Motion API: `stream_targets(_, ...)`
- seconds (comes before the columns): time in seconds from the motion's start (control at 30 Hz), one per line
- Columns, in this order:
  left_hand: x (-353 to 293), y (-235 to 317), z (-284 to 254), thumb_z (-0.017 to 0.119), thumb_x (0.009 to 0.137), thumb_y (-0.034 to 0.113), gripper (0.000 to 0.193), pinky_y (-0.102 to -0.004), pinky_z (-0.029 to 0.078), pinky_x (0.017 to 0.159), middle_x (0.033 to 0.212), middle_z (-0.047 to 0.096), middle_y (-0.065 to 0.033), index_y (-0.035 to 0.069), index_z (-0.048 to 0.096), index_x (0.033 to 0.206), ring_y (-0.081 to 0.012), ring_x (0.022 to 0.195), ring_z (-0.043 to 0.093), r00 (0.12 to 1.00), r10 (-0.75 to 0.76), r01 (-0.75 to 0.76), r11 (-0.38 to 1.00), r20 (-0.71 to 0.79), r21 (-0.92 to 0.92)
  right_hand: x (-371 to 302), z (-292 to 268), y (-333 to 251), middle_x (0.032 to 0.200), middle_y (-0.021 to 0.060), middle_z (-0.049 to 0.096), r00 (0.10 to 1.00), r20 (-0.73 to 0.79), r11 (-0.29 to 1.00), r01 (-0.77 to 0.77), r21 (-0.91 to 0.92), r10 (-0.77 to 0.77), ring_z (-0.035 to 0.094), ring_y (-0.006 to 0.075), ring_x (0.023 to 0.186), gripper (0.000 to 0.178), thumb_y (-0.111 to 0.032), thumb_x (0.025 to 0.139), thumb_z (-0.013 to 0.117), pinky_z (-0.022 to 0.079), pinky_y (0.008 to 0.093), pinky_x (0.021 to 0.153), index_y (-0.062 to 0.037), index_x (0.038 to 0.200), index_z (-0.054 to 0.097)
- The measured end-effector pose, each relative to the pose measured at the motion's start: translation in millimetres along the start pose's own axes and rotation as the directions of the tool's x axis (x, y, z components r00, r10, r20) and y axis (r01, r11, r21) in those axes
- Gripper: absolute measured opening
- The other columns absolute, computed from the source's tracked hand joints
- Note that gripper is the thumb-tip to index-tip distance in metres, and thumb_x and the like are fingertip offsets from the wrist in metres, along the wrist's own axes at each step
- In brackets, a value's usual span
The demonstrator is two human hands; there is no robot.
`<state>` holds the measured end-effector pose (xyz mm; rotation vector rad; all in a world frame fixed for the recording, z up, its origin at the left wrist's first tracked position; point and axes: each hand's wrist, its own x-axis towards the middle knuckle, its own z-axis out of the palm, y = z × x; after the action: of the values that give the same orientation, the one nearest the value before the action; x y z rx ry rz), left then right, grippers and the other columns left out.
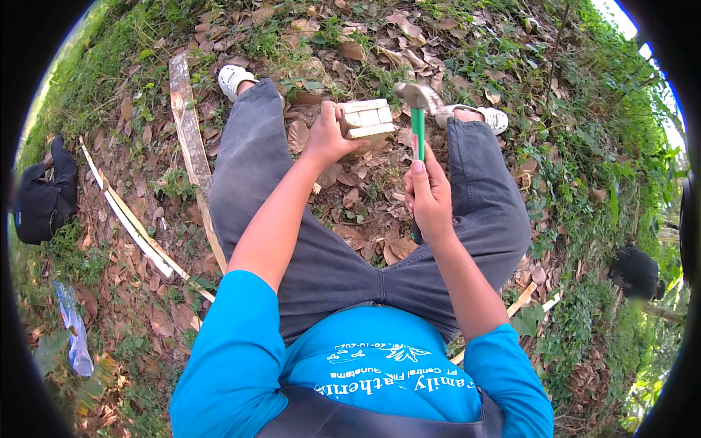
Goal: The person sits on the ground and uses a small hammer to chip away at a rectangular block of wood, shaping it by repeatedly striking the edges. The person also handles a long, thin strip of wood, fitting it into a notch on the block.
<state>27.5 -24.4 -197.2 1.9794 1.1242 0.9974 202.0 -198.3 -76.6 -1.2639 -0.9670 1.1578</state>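
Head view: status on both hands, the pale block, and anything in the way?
Left hand gripping pale block. Right hand gripping green-handled hammer. No obstruction visible between block and hammer.

Dry leaves [298, 136] lie scattered among green plants [175, 184].

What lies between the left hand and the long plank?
In the head view, the left trouser leg and dry leaves lie between the left hand and the plank.

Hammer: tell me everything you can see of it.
The hammer has a greyish, metal-looking head, partly blurred, and a green handle with a reddish patch and dark lower end. The right hand grips the handle. It points head-up in the picture, its head showing between the pale block and right shoe.
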Motion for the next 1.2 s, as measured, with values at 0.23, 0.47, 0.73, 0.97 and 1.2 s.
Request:
stream_targets(0.23, -11, -3, 2, 0.098, 0.063, 0.028, 0.088, -0.0419, 0.05, 0.097, 0.12, 0.06, -0.0209, 0.005, 0.03, 0.113, -0.0361, 0.114, 0.063, 0.988, -0.143, 0.137, 0.985, 0.056, 0.11, -9, -9, 19, 0.079, -0.0071, 0.046, 0.947, 0.037, 0.947, -0.319, 0.017, 0.319, 0.037, -0.0007, 0.055, 0.055, -0.018, 0.107, 0.05, 0.033, 0.017, 0.046, -0.0147, 0.16, 0.034)
stream_targets(0.47, 0, 15, 11, 0.094, 0.066, 0.029, 0.081, -0.0467, 0.052, 0.09, 0.114, 0.062, -0.0182, 0.009, 0.033, 0.115, -0.0405, 0.108, 0.064, 0.984, -0.169, 0.152, 0.963, 0.057, 0.224, -12, -28, 39, 0.079, -0.0064, 0.047, 0.96, -0.022, 0.955, -0.277, 0.103, 0.28, 0.038, -0.0001, 0.055, 0.055, -0.022, 0.107, 0.055, 0.033, 0.0185, 0.045, -0.0138, 0.158, 0.037)
stream_targets(0.73, 17, 37, 16, 0.091, 0.07, 0.026, 0.076, -0.0467, 0.049, 0.088, 0.108, 0.057, -0.0184, 0.006, 0.036, 0.117, -0.0389, 0.105, 0.059, 0.993, 0.025, -0.058, 0.954, 0.116, 0.292, -10, -60, 90, 0.093, -0.0061, 0.053, 0.977, -0.135, 0.974, -0.182, -0.137, 0.163, 0.043, 0.0036, 0.078, 0.053, -0.014, 0.104, 0.055, 0.041, 0.0219, 0.073, -0.0102, 0.155, 0.043)
stream_targets(0.97, 35, 51, 16, 0.087, 0.068, 0.023, 0.067, -0.0486, 0.048, 0.089, 0.105, 0.058, -0.0207, 0.005, 0.039, 0.112, -0.0424, 0.105, 0.057, 0.875, -0.049, -0.197, 0.872, 0.481, 0.448, -7, -73, 91, 0.081, -0.007, 0.05, 0.912, -0.167, 0.927, -0.375, 0.026, 0.374, 0.042, 0.0025, 0.059, 0.058, -0.013, 0.103, 0.054, 0.04, 0.0219, 0.054, -0.0198, 0.159, 0.039)
stream_targets(1.2, 37, 10, 26, 0.089, 0.066, 0.017, 0.07, -0.0443, 0.047, 0.094, 0.11, 0.06, -0.0216, 0.005, 0.038, 0.113, -0.042, 0.112, 0.059, 0.504, -0.242, -0.178, 0.91, 0.829, 0.373, 0, -72, 85, 0.085, -0.0038, 0.049, 0.879, -0.168, 0.892, -0.423, 0.159, 0.446, 0.044, 0.0048, 0.062, 0.059, -0.014, 0.103, 0.054, 0.039, 0.0234, 0.055, -0.0211, 0.159, 0.038)
